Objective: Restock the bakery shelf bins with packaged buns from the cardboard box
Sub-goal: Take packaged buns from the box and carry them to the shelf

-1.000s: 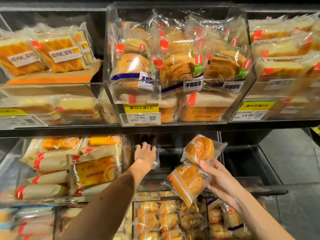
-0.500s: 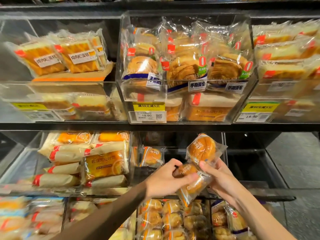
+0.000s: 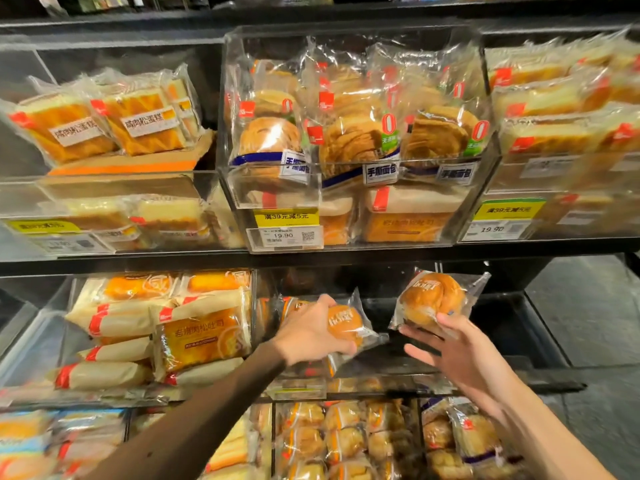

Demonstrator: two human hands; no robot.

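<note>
Right now your left hand (image 3: 311, 336) is clamped around a wrapped bun (image 3: 346, 325), reaching into the dark middle bin (image 3: 533, 323). Your right hand (image 3: 453, 344) grips a second wrapped bun (image 3: 431, 297) from below, near right of it. Toast packs (image 3: 204, 336) fill the left bin.

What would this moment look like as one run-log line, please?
left hand: holds packaged bun at middle bin | right hand: holds second bun
</note>
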